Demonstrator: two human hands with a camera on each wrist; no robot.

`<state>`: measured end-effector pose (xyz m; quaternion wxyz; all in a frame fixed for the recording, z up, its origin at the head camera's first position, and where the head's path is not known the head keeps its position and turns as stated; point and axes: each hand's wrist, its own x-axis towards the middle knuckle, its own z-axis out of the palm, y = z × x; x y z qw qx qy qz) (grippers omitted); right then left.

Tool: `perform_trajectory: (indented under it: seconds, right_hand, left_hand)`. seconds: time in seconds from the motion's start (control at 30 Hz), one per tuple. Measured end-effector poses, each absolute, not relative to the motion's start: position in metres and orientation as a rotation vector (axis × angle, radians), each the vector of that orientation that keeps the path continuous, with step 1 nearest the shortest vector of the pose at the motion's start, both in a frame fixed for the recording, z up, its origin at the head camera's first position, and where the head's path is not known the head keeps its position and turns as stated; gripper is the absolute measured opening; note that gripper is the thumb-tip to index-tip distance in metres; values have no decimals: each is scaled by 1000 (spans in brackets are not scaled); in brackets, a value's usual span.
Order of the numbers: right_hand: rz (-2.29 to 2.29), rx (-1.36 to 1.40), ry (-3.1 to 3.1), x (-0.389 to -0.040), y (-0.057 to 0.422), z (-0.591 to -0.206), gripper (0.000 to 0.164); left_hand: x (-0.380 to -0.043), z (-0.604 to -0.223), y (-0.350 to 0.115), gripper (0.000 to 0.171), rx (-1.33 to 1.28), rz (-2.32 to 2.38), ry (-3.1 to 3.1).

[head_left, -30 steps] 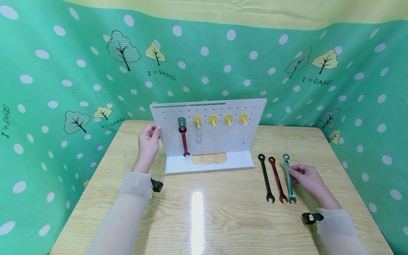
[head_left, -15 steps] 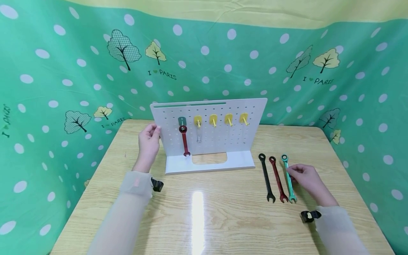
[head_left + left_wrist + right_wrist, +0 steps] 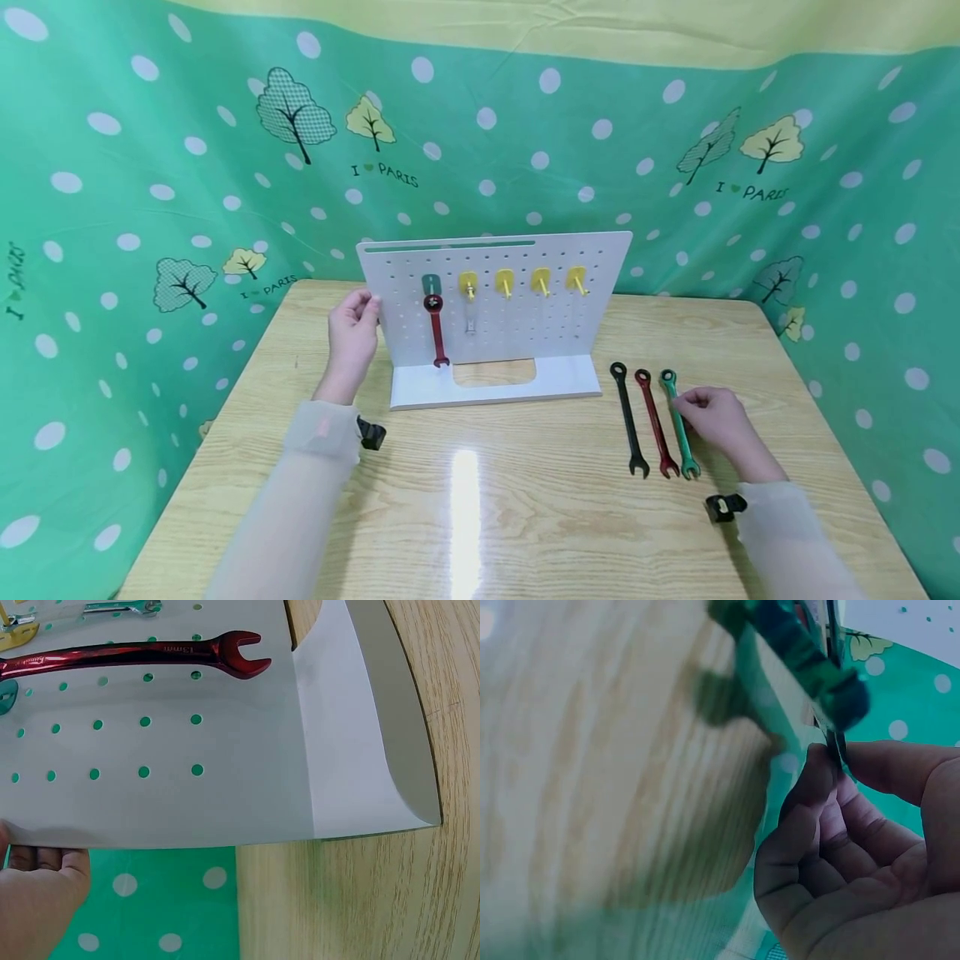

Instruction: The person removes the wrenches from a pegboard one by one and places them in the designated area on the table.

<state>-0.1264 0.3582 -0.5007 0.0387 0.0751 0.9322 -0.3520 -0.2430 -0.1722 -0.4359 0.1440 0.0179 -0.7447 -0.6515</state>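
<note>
My left hand (image 3: 352, 337) grips the left edge of a white pegboard (image 3: 397, 333), its thumb on the front face. A red combination wrench (image 3: 437, 333) hangs from the pegboard's green hook (image 3: 431, 284). On the right, my right hand (image 3: 720, 421) pinches a green combination wrench (image 3: 680, 425) between thumb and fingers; this wrench (image 3: 802, 660) looks blurred in the right wrist view. Left of it lie a second red wrench (image 3: 656, 422) and a black wrench (image 3: 628, 421), roughly parallel on the table.
Several yellow hooks (image 3: 505, 283) line the pegboard; a small silver wrench (image 3: 470, 317) hangs from the leftmost. The wooden table (image 3: 555, 483) meets a green dotted curtain (image 3: 480, 167) at the back and sides.
The green wrench has shifted slightly left in my right hand, and its ring end has tilted left toward the red wrench. The left hand keeps its grip on the pegboard.
</note>
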Motion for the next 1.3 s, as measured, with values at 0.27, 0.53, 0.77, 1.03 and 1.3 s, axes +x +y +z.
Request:
perform_trajectory:
  seconds: [0.27,0.53,0.77,1.03,1.3]
  right_hand:
    - [-1006,236,2884,-128,356,-500,27]
    - [-951,232,2878,-128,357,-497,21]
    - [-922,267,2874,-128,361,-500,19]
    - [-894,299,2891,-126,362,-501,22]
    - [-947,331,2899,-124,354,-498,25]
  left_hand:
    - [-230,-414,-164,25,83,-1874,-2169]
    - [-222,-404,-161,25,55,-1871,-2176]
    - [-223,-405,-162,26,51,-1861,-2186]
    - [-224,-405,-161,24,58,-1880,-2175]
    - [-241,-432,-170,27,76,-1884,-2161]
